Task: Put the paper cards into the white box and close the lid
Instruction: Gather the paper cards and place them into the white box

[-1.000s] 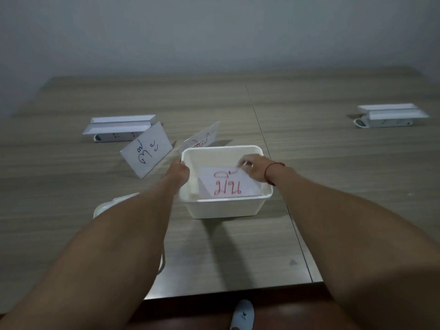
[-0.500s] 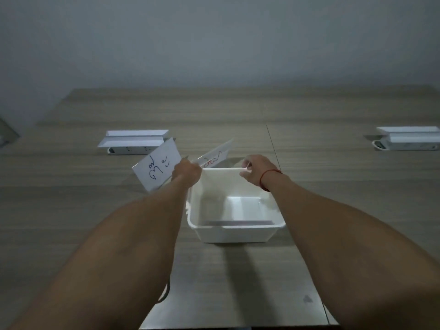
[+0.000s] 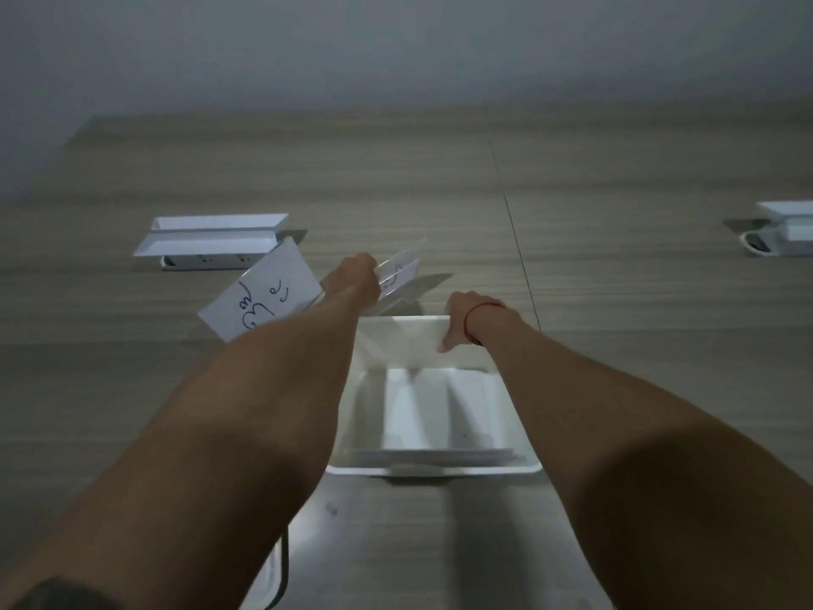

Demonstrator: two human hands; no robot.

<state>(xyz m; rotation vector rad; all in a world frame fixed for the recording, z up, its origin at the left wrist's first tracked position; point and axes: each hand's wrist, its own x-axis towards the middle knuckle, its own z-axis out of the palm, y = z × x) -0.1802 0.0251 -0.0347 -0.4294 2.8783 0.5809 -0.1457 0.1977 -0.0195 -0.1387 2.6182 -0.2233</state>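
Note:
The white box (image 3: 519, 466) stands open in front of me, with paper cards (image 3: 440, 455) lying flat inside near its front wall. My right hand (image 3: 473, 317) grips the box's far rim, thumb inside. My left hand (image 3: 358, 275) reaches past the box's far left corner and pinches the edge of a white card with red writing (image 3: 402, 270) that stands tilted behind the box. A second card with blue writing (image 3: 259, 301) leans upright just left of my left forearm. The white lid (image 3: 268, 578) lies at the lower left, mostly hidden under my left arm.
A white socket block with raised flaps (image 3: 211, 239) sits on the wooden table (image 3: 440, 191) behind the blue-lettered card. Another like it (image 3: 783, 233) is at the far right edge. A seam (image 3: 512, 222) runs down the tabletop.
My left hand moved from the box's left rim to the red-lettered card behind it. My right hand left the card inside the box and took the far rim. The view tilted down.

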